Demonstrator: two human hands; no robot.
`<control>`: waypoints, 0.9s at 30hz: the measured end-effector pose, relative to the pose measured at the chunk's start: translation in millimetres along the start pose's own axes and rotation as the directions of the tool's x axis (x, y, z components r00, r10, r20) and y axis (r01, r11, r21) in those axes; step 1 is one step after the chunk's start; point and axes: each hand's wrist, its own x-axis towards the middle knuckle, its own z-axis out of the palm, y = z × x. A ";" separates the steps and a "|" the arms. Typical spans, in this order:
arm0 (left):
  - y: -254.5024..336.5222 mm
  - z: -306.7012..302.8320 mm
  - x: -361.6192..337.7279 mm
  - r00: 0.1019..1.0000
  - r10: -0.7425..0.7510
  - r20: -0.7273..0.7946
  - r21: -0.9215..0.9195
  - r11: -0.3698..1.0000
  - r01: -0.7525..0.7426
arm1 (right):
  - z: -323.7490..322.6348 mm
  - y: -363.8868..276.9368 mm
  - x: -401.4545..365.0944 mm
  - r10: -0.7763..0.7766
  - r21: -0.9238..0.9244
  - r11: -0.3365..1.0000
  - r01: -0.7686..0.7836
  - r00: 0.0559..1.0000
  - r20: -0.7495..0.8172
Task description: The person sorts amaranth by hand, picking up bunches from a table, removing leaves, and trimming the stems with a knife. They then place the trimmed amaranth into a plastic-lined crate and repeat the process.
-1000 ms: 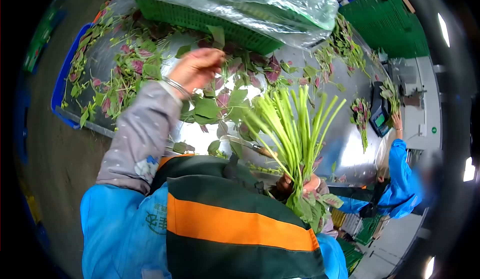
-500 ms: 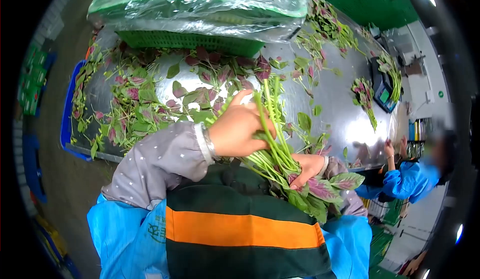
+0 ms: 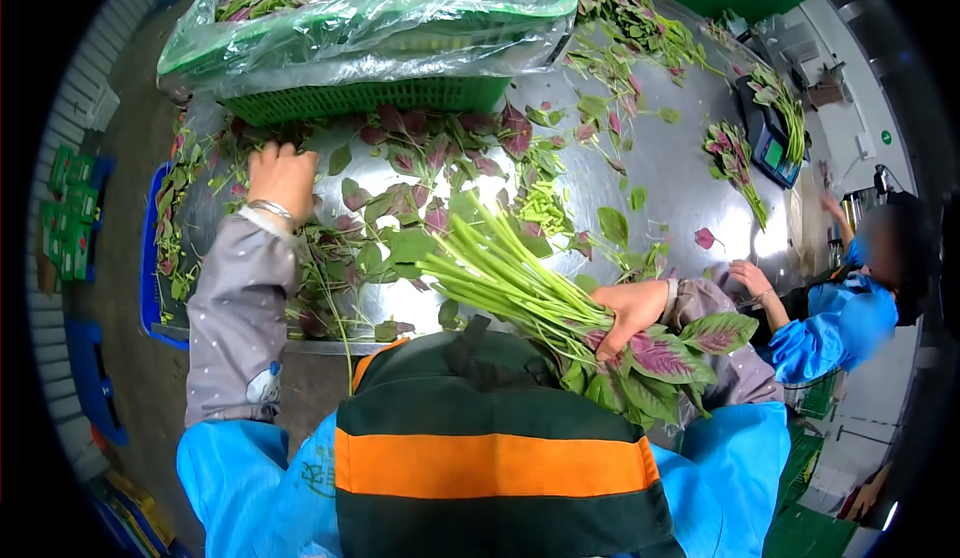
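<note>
Metal table (image 3: pixel 680 173) spans under and ahead of both hands, strong glare near its right end. Left of the left hand (image 3: pixel 283 180): grey-brown floor (image 3: pixel 125 268), stacked green crates (image 3: pixel 72 226), blue plastic item (image 3: pixel 93 378), pale ribbed wall (image 3: pixel 72 83) farther out. Yellow item (image 3: pixel 150 520) behind that hand, low left. Beyond the right hand (image 3: pixel 634 313), to the right: white wall (image 3: pixel 850 68) with round green sign (image 3: pixel 886 138). Bright light strip (image 3: pixel 890 515) right and behind it. Outer edges dark.
</note>
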 end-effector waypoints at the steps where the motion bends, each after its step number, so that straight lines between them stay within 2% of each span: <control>1: 5.3 -17.2 -10.2 0.984 0.098 -0.150 0.152 0.985 -0.075 | -2.1 0.5 0.0 -0.008 -0.026 1.000 0.008 1.000 0.012; 2: 20.8 -38.9 -6.9 0.937 0.242 -0.252 -0.081 0.960 -0.270 | -5.7 1.0 2.3 0.012 -0.046 0.999 -0.011 0.999 0.033; 3: 46.6 -62.5 -2.2 0.860 0.339 -0.380 -0.285 0.842 -0.458 | -9.7 0.5 6.6 0.020 -0.054 0.998 -0.016 0.997 0.075; 4: 76.9 -81.4 -4.1 0.762 0.456 -0.460 -0.408 0.653 -0.638 | -13.6 -0.6 10.3 0.030 -0.070 0.997 -0.022 0.993 0.113; 5: 104.3 -84.9 -9.6 0.740 0.548 -0.390 -0.574 0.484 -0.661 | -17.2 -3.7 14.4 0.040 -0.086 0.996 -0.028 0.988 0.151; 6: 128.3 -81.7 -18.6 0.690 0.654 -0.310 -0.611 0.419 -0.672 | -16.7 -16.7 15.9 0.089 -0.093 0.993 -0.075 0.982 0.165; 7: 144.5 -71.4 -24.7 0.618 0.750 -0.234 -0.649 0.353 -0.674 | -16.9 -26.9 16.0 0.075 -0.135 0.990 -0.049 0.978 0.193; 8: 150.7 -51.9 -24.5 0.533 0.846 0.018 -0.684 0.399 -0.610 | -17.0 -35.8 16.0 0.060 -0.172 0.985 -0.022 0.974 0.220; 9: 156.0 -31.1 -23.0 0.395 0.880 0.264 -0.698 0.457 -0.551 | -18.1 -41.4 15.8 0.043 -0.207 0.978 0.008 0.969 0.245; 10: 155.8 -14.7 -21.5 0.253 0.892 0.375 -0.803 0.449 -0.391 | -21.4 -41.7 15.5 0.029 -0.159 0.987 0.020 0.954 0.300; 11: 151.9 -0.6 -20.4 0.086 0.888 0.451 -0.863 0.459 -0.213 | -25.8 -39.8 12.9 0.064 -0.104 0.994 -0.032 0.945 0.320; 13: 144.8 17.9 -30.2 0.055 0.928 0.368 -0.921 0.371 -0.119 | -36.4 -37.5 5.4 0.113 0.015 0.992 -0.127 0.925 0.363; 14: 143.9 33.2 -35.2 0.069 0.981 0.180 -0.982 0.183 -0.052 | -45.8 -45.0 1.2 0.208 -0.005 0.975 -0.222 0.907 0.367; 17: 147.1 32.7 -29.4 0.093 0.980 0.173 -0.984 0.168 0.066 | -73.3 -73.4 -4.6 0.392 -0.080 0.917 -0.390 0.851 0.348; 18: 145.6 20.8 -23.9 0.125 0.975 0.183 -0.976 0.165 0.142 | -83.4 -84.9 -8.2 0.422 -0.113 0.906 -0.407 0.865 0.272; 19: 142.9 23.2 -22.3 0.183 0.949 0.257 -0.885 0.155 0.439 | -83.9 -109.4 -12.3 0.449 -0.143 0.893 -0.427 0.872 0.194; 20: 141.4 23.4 -17.3 0.231 0.936 0.264 -0.817 0.090 0.569 | -84.0 -138.6 -26.4 0.514 -0.240 0.812 -0.532 0.847 -0.137; 21: 140.4 23.8 -13.3 0.280 0.919 0.276 -0.731 0.012 0.682 | -91.7 -143.5 -34.4 0.281 -0.417 0.775 -0.474 0.851 -0.445; 22: 144.4 26.6 -14.7 0.373 0.871 0.320 -0.682 -0.061 0.729 | -98.2 -149.5 -41.9 0.005 -0.551 0.649 -0.524 0.727 -0.686; 23: 148.2 32.2 -16.5 0.425 0.837 0.344 -0.609 -0.145 0.780 | -98.0 -156.5 -48.3 -0.486 -0.700 0.401 -0.591 0.510 -0.710; 24: 155.1 45.8 -20.7 0.437 0.798 0.415 -0.483 -0.214 0.849 | -93.7 -152.6 -44.8 -0.746 -0.787 0.366 -0.496 0.349 -0.567; 25: 161.7 64.6 -25.4 0.438 0.758 0.483 -0.350 -0.292 0.890 | -82.5 -145.0 -38.8 -0.919 -0.863 0.287 -0.416 0.134 -0.371; 26: 166.7 85.4 -30.1 0.444 0.726 0.525 -0.285 -0.342 0.896 | -61.2 -132.0 -31.5 -0.826 -0.838 0.526 -0.141 0.151 -0.544; 27: 171.3 107.9 -37.5 0.420 0.716 0.558 -0.155 -0.407 0.900 | -41.2 -109.7 -21.2 -0.684 -0.684 0.722 0.106 0.261 -0.682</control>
